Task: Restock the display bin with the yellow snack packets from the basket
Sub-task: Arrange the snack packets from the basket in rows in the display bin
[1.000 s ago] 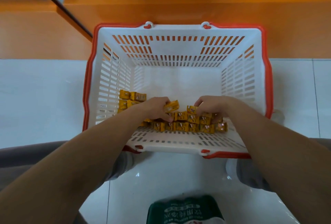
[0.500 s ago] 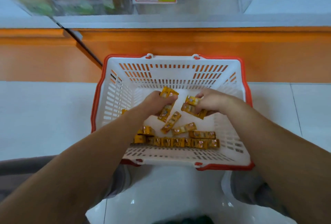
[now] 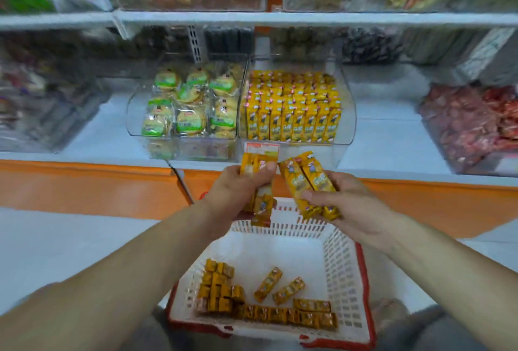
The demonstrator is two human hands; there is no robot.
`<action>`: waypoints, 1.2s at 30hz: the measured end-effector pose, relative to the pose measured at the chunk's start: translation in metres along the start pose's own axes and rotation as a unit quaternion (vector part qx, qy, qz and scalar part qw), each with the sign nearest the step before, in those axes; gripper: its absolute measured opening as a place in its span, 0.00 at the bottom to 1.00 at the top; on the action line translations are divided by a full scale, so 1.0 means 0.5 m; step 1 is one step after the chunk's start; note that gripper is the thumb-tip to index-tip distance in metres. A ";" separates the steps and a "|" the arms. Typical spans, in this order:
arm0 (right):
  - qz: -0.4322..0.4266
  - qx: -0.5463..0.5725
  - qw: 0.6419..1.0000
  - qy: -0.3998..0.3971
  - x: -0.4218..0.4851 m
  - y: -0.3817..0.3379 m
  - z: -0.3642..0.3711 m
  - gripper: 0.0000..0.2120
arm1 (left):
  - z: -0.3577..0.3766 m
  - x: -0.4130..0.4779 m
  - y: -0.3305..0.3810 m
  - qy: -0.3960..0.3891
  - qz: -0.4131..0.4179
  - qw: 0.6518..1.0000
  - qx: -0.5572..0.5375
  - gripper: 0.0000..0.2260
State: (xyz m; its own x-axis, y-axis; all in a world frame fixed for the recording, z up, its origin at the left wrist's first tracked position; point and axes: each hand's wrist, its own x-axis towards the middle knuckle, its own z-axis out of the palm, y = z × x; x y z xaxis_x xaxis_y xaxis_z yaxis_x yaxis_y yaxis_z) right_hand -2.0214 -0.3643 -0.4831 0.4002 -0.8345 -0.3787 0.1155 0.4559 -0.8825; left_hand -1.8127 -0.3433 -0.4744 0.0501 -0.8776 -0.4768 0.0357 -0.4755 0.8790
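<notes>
My left hand (image 3: pixel 238 188) grips a small bunch of yellow snack packets (image 3: pixel 262 204), raised above the basket. My right hand (image 3: pixel 347 204) grips a few more yellow packets (image 3: pixel 308 182) side by side. Both hands hover just below the clear display bin (image 3: pixel 349 115), which holds upright rows of the same yellow packets (image 3: pixel 293 103). Below my arms stands the white basket with a red rim (image 3: pixel 340 275); several yellow packets (image 3: pixel 269 303) lie on its floor, mostly along the near wall.
A clear bin of green-labelled round cakes (image 3: pixel 190 106) adjoins the yellow bin on the left. A bin of red packets (image 3: pixel 473 123) stands at the right. An orange shelf front (image 3: pixel 84 185) runs below the white shelf. More snack bins fill the upper shelf.
Both hands have lifted out of the basket with packets in them and risen toward the display bin. My view has tilted up from the basket to the shelves.
</notes>
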 end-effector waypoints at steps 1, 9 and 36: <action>-0.016 0.018 1.000 0.006 -0.009 -0.002 0.012 0.21 | 0.006 -0.017 0.006 0.002 0.005 1.000 -0.020 0.17; -0.076 0.037 0.996 0.023 0.011 -0.017 0.074 0.12 | 0.008 -0.034 0.017 0.036 0.063 0.990 -0.121 0.17; -0.184 -0.154 0.955 0.173 0.212 -0.124 0.056 0.28 | -0.146 0.042 0.092 0.148 0.155 0.973 -0.087 0.15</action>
State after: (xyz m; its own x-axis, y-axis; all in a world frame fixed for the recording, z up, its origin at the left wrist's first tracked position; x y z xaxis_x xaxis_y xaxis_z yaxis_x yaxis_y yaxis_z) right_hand -1.9608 -0.4726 -0.4608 0.0534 -0.9973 -0.0496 -0.1044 0.0438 -0.9936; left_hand -1.7371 -0.3792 -0.4445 0.3701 -0.9086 -0.1934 0.1406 -0.1510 0.9785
